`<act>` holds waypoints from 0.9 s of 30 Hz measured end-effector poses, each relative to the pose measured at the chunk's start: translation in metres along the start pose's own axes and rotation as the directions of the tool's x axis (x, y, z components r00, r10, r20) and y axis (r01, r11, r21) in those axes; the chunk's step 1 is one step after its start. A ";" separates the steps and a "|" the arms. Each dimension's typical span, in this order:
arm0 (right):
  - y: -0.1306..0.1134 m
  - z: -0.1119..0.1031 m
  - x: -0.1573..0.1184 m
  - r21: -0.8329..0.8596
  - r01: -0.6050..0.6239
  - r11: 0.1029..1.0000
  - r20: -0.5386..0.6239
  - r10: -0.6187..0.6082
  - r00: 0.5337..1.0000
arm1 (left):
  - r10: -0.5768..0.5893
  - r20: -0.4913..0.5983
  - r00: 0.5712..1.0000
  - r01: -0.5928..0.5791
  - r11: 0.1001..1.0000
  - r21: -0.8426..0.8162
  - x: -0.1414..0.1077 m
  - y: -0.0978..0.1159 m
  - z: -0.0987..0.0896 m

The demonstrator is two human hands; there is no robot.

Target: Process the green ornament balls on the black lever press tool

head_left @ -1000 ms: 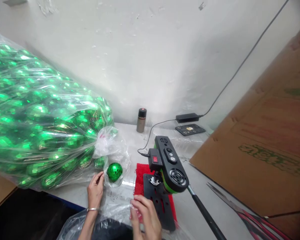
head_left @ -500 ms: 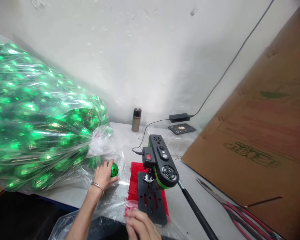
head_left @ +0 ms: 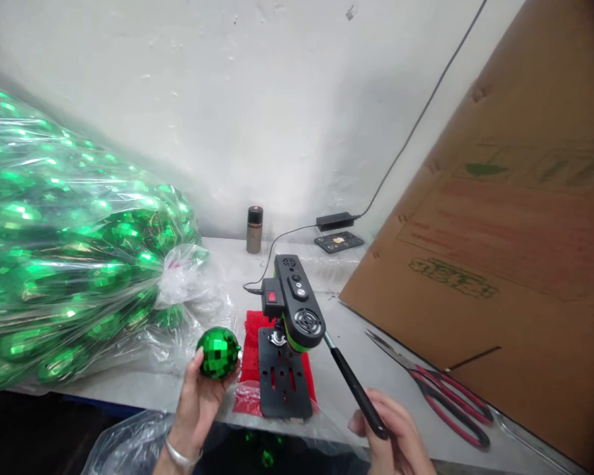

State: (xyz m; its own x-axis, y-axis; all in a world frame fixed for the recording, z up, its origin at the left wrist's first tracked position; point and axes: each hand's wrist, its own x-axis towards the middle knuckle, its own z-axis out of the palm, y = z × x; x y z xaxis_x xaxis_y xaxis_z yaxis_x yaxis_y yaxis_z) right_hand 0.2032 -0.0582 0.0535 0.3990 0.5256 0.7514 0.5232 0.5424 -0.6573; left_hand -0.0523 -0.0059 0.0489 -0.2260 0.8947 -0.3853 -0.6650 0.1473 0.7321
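A shiny green faceted ball rests in my left hand, held by the fingers and thumb left of the machine. My right hand is at the black lever handle, its fingers bent around the lower end. The lever belongs to a black and green press-like machine with a red switch. Its slotted black base plate lies on a red cloth. Beneath the table edge, a few green balls show in a clear plastic bag.
A big clear bag of green balls fills the left side. Behind are a small bottle, a black adapter and a phone. Red-handled scissors lie at right beside a large cardboard box.
My left hand has lifted the green ball off the table and turned palm up, nearer to me. My right hand has moved right, from the plastic to the lever handle. The view has shifted slightly.
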 end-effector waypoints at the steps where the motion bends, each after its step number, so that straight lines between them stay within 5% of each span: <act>1: 0.001 0.000 0.003 -0.012 0.055 0.998 0.032 -0.054 0.998 | -0.033 0.002 0.999 0.033 0.999 0.019 -0.004 -0.012 0.003; 3: -0.001 0.001 0.007 -0.039 0.126 0.991 0.088 -0.122 0.989 | -0.048 0.008 0.999 0.047 0.991 0.123 -0.009 -0.036 0.006; 6: -0.010 0.006 0.014 -0.065 0.204 0.977 0.117 -0.195 0.974 | 0.071 0.054 0.996 -0.086 0.929 0.360 -0.008 -0.063 0.009; 14: -0.032 0.013 0.039 -0.096 0.321 0.942 0.129 -0.308 0.943 | 0.255 0.305 0.918 -0.396 0.537 0.745 0.005 -0.087 0.010; 22: -0.043 0.014 0.040 -0.117 0.300 0.947 0.099 -0.289 0.952 | 0.368 0.532 0.762 -0.631 0.239 0.738 0.009 -0.099 0.014; 27: -0.042 0.012 0.041 -0.111 0.318 0.942 0.148 -0.301 0.942 | 0.340 0.626 0.701 -0.700 0.160 0.696 0.011 -0.097 0.006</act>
State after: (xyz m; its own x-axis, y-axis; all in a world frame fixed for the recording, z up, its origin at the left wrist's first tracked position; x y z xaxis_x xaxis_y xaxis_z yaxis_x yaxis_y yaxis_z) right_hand 0.1888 -0.0518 0.1119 0.1076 0.4290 0.8969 0.7031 0.6049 -0.3737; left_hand 0.0141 -0.0077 -0.0228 0.0613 0.9418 0.3305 0.5474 -0.3086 0.7779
